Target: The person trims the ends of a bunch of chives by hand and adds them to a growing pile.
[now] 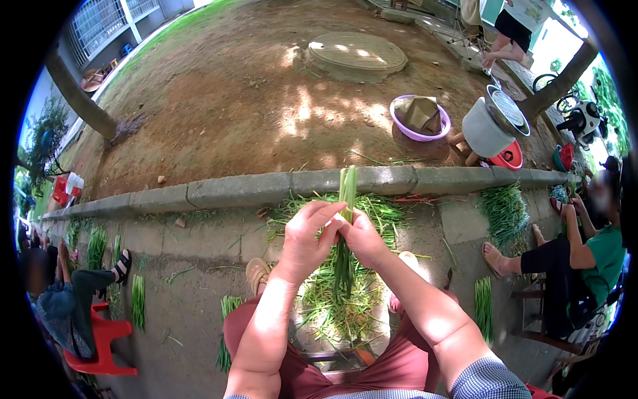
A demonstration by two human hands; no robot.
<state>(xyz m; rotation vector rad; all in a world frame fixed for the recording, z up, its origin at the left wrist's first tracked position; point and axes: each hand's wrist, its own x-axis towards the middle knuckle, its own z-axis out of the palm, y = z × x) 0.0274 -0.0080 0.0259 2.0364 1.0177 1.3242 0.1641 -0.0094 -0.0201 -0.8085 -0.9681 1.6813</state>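
Observation:
Before me, my left hand and my right hand meet around a small upright bunch of long green leafy stalks. The pale stalk ends point up above my fingers, and the dark green leaves hang below. My left thumb and forefinger pinch the bunch from one side, my right fingers from the other. Beneath and behind it lies a loose heap of green stalks and yellowish trimmings between my feet. A bundle of the same stalks lies beside my left leg.
A stone kerb crosses ahead. Beyond it stand a purple basin and a white bucket. People sit at left and right, with green bundles near them. Another person stands at upper right.

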